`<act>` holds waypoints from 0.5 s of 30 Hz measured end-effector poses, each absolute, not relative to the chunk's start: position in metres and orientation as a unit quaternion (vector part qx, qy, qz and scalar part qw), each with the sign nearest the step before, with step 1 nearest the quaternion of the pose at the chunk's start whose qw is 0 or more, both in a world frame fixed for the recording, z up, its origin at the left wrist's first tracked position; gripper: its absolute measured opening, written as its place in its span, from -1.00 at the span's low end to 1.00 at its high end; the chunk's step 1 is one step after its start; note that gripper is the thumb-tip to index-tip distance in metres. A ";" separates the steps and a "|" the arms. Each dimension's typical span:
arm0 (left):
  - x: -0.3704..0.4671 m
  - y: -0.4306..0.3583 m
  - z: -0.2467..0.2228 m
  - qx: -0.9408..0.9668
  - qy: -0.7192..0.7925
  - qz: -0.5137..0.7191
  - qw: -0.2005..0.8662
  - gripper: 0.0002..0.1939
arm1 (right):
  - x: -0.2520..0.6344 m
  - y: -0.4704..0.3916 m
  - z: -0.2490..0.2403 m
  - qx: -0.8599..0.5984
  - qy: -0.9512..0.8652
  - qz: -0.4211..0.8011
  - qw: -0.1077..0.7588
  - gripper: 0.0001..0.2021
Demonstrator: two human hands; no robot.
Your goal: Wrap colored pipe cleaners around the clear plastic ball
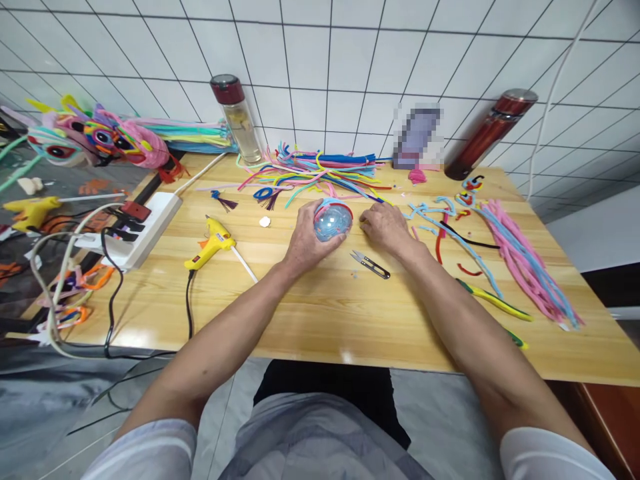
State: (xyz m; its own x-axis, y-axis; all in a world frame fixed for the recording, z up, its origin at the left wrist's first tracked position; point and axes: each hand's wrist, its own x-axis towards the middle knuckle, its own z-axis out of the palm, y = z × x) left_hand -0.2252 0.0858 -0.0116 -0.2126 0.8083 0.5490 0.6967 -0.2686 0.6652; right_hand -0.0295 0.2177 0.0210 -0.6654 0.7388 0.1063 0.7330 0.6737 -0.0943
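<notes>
My left hand point(307, 237) is wrapped round a clear ball point(333, 221) with light blue material in it and a pink-red strand along its upper rim. Just to the right, my right hand point(385, 225) rests low over the table with its fingers curled in; whatever they may hold is hidden. Thread snips point(370, 264) lie below the two hands. Beyond them spreads a loose pile of coloured pipe cleaners point(325, 173). Light blue pipe cleaner pieces point(430, 215) are scattered to the right of my right hand.
A yellow glue gun point(213, 243) lies at left beside a white power strip point(145, 233) with cables. A glass bottle point(240, 123) and a red flask point(487, 137) stand by the wall. Pink pipe cleaners point(525, 260) and yellow-green pliers point(495, 299) lie at right.
</notes>
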 end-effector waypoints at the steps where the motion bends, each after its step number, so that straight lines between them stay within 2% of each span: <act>1: -0.225 0.086 -0.012 0.627 0.600 0.494 0.057 -0.10 | -0.031 0.218 0.020 -0.400 -0.914 0.021 0.064 -0.77; 4: -0.226 0.087 -0.012 0.632 0.592 0.496 0.059 -0.11 | -0.029 0.214 0.022 -0.398 -0.911 0.042 0.094 -0.80; 10: -0.225 0.088 -0.012 0.648 0.577 0.492 0.070 -0.06 | -0.006 0.206 0.032 -0.418 -0.845 0.212 0.258 -0.89; 15: -0.223 0.085 -0.010 0.635 0.586 0.496 0.084 -0.09 | -0.015 0.215 0.029 -0.440 -0.793 0.282 0.313 -0.92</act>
